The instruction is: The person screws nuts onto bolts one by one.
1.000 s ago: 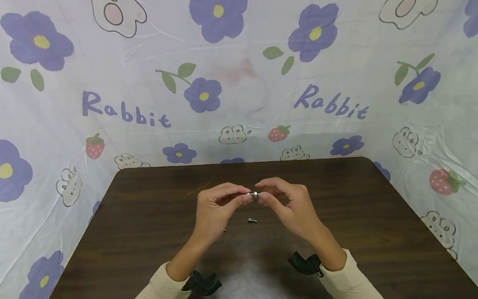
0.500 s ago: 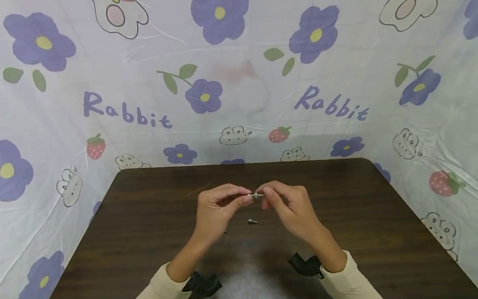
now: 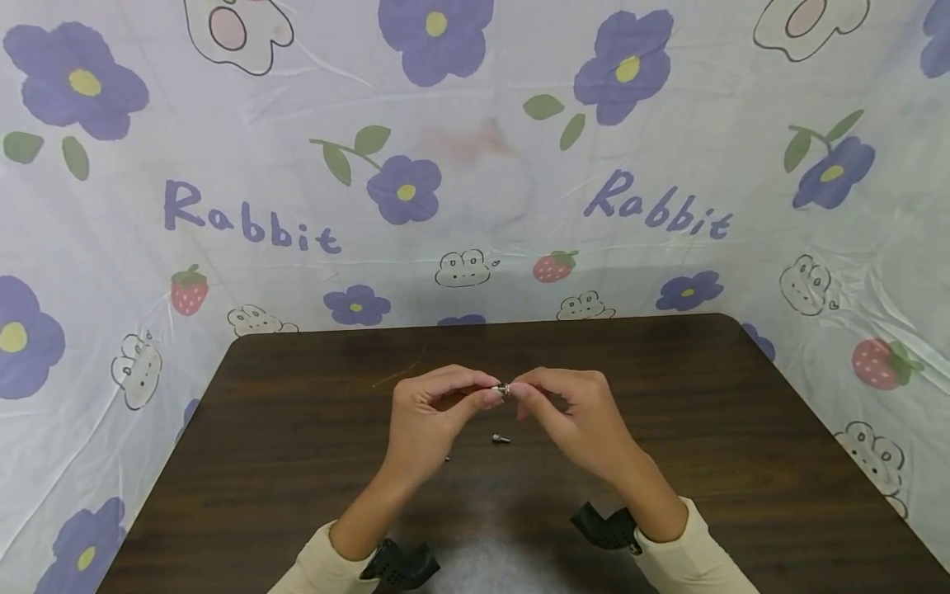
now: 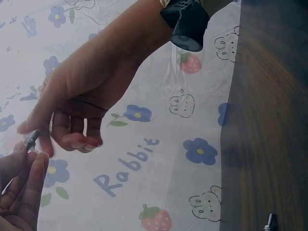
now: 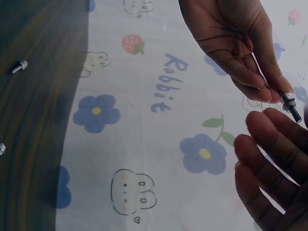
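My left hand (image 3: 426,417) pinches one end of a small silver bolt (image 5: 292,108) between thumb and fingertips. The bolt carries a flat ring-shaped part, a washer or nut, and its bare threaded end points toward my right hand (image 3: 575,412). In the left wrist view, the right thumb and index finger stand spread on either side of the bolt (image 4: 32,139). The right wrist view shows the right fingers (image 5: 274,144) extended beside the threaded end, which stays uncovered. Both hands are above the dark wooden table (image 3: 297,429).
A loose screw (image 3: 500,439) lies on the table below the hands. Another small metal piece (image 3: 448,459) lies partly hidden by the left wrist. A printed white cloth (image 3: 505,206) hangs behind and beside the table.
The right fingertips moved out past the threaded end, then back left to the bolt's end and the ring-shaped part. My left hand has kept its pinch in nearly the same place.
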Motion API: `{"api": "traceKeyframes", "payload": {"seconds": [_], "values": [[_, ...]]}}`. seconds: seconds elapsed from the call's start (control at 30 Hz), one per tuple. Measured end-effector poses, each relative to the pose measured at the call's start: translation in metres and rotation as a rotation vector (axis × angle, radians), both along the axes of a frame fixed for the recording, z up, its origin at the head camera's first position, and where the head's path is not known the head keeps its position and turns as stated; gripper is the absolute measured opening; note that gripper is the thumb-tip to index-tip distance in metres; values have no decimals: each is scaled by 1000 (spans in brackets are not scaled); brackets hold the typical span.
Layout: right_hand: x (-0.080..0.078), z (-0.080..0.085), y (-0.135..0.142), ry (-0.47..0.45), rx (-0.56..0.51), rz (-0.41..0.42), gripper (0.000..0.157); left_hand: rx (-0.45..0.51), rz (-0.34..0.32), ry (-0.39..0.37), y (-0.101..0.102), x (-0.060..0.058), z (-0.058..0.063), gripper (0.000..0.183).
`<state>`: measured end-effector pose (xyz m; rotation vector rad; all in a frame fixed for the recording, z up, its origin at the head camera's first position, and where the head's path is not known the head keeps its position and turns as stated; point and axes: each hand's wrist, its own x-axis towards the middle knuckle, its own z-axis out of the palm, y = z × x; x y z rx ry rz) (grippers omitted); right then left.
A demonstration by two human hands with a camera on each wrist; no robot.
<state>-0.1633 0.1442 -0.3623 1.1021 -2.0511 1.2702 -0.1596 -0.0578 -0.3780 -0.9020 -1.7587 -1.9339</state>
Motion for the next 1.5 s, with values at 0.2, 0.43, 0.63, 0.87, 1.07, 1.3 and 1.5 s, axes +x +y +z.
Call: {"api": "traceKeyframes", "payload": {"seconds": [0.2, 0.43, 0.63, 0.87, 1.07, 1.3, 1.5], "values": [[0, 1, 3, -32, -21, -2, 18, 2, 17, 3, -2, -1, 1, 11], [-2, 4, 7, 43, -44, 0, 18, -9, 36, -8, -4, -3, 2, 12], [-4, 2, 4, 134, -44, 40, 23, 1, 0, -3, -3, -2, 0, 12], [-3, 2, 2, 121, -21, 22, 12, 12, -11, 0, -2, -1, 0, 12], [0, 1, 1, 45, 32, -9, 11, -4, -6, -7, -1, 0, 0, 13], [1, 2, 1, 36, 20, -28, 11, 2, -4, -10, -1, -1, 0, 11], [1, 2, 1, 71, 14, -7, 20, 8, -7, -10, -2, -2, -2, 11]]}}
